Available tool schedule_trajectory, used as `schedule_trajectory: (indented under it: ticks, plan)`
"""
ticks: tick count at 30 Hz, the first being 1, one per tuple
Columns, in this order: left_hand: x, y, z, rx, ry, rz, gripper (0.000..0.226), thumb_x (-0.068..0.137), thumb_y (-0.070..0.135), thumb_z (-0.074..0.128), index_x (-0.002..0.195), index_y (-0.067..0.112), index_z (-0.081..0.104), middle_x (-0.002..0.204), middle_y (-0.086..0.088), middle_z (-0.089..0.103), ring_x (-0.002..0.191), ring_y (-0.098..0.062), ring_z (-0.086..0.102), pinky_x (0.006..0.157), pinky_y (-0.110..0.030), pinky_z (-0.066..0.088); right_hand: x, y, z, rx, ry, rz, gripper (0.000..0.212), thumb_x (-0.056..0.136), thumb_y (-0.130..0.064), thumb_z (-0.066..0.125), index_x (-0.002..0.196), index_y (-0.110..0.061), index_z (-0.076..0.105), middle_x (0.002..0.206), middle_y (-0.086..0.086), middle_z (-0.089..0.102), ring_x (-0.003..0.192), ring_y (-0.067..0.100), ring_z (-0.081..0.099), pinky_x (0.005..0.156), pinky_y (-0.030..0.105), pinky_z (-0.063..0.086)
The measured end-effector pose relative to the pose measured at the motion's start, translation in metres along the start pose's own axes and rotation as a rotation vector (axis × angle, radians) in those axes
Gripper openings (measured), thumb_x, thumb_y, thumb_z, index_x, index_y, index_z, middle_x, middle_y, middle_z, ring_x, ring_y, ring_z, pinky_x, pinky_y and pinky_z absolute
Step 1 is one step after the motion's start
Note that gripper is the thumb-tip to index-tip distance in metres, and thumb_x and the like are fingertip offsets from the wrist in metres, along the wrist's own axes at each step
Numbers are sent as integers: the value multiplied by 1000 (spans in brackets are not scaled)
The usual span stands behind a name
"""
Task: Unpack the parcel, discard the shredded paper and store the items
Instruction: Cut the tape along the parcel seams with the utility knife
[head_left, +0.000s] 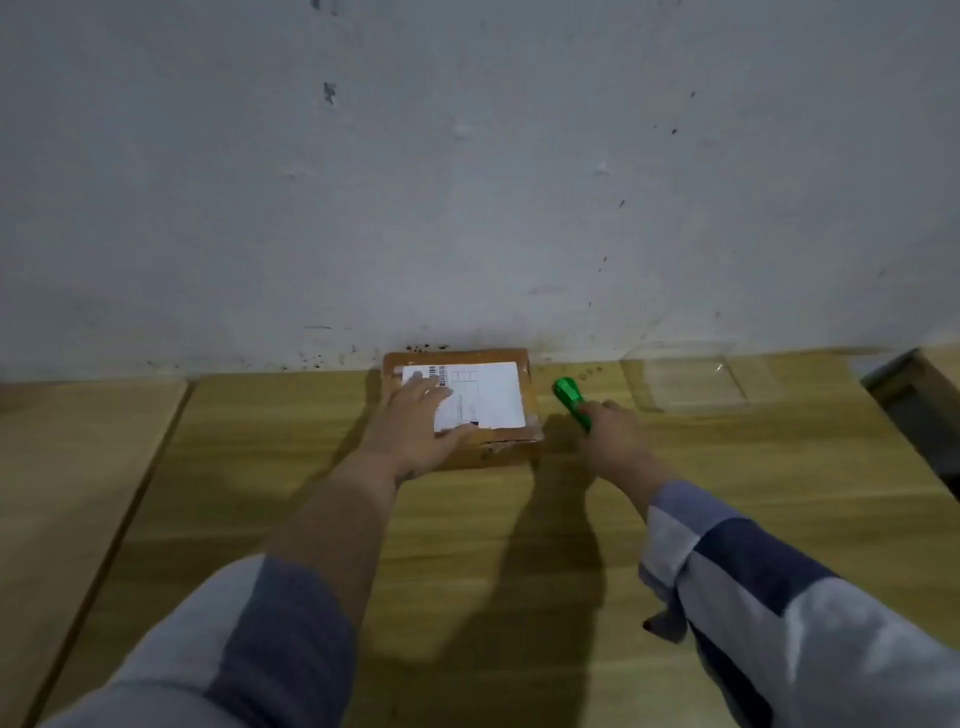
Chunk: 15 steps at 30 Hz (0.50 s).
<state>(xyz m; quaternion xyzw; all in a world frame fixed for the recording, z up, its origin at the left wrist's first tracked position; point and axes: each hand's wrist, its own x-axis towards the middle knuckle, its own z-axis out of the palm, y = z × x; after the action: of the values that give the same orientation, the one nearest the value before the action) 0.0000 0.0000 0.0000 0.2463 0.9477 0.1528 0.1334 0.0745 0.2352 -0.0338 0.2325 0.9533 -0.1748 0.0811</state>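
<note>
We count 1 parcel (470, 410), a flat brown cardboard box lying on the wooden bench (291, 493) at the centre of the frame, close against the pale wall (467, 182). It carries 1 white label (485, 392) on its top, with a barcode near the label's upper left; the print is too blurred for us to read. The box looks sealed.

We see 2 hands. The left hand (418, 426) lies flat on the left part of the parcel, fingers straight and spread over the label, holding nothing. The right hand (610, 431), just right of the parcel, is curled around 1 green cutter (569, 397); its far end sticks out toward the wall, and its lower part is hidden in the fist, so we cannot tell whether a blade is out.

At the right of the frame, 1 clear plastic tray (698, 382) rests on the bench by the wall, faint and hard to make out. A dark object (919, 410) is cut off by the right edge; we cannot tell what it is.
</note>
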Motion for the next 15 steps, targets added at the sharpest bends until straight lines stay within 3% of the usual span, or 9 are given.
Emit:
schedule_trajectory:
  ticks: [5, 9, 15]
  plan:
    - [23, -1, 22, 94, 13, -4, 72, 91, 66, 32, 151, 32, 14, 162, 5, 1, 148, -14, -9, 118, -44, -10, 28, 10, 8, -34, 19, 21, 42, 93, -25, 47, 133, -14, 43, 128, 13, 51, 116, 34, 47, 96, 46, 45]
    - [28, -6, 37, 186, 34, -7, 72, 91, 68, 20, 151, 35, 0, 161, 5, -11, 146, -14, -17, 116, -44, -13, 44, 8, 10, -44, 46, 30, 37, 94, -27, 47, 128, -11, 47, 127, 13, 50, 116, 34, 47, 95, 45, 44]
    - [29, -7, 36, 203, 32, -8, 72, 90, 68, 17, 151, 35, -2, 160, 5, -13, 146, -14, -19, 116, -43, -15, 47, 4, 8, -67, 36, 16, 36, 92, -15, 46, 127, -14, 52, 125, 13, 50, 117, 33, 44, 95, 44, 41]
